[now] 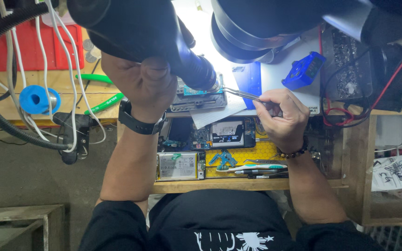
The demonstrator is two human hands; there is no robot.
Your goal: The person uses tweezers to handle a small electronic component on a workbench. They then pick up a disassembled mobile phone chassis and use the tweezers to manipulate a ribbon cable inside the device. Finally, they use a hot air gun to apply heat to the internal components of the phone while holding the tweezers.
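My left hand [140,81] grips a black hot-air wand [189,65] and aims its metal nozzle at a small circuit board [198,96] clamped in a metal holder. A black watch sits on that wrist. My right hand [280,116] pinches thin metal tweezers [240,93], their tips reaching left to the board just under the nozzle. A bead bracelet circles the right wrist. An opened phone [210,134] lies below the holder on a yellow mat [257,151].
A microscope head [257,28] hangs over the bench. A blue spool [38,99], white cables, a black hose and green-handled tools lie at left. A phone battery [177,166], blue parts, a toothbrush [257,166] and a blue gadget [303,69] surround the work. Red wires run at right.
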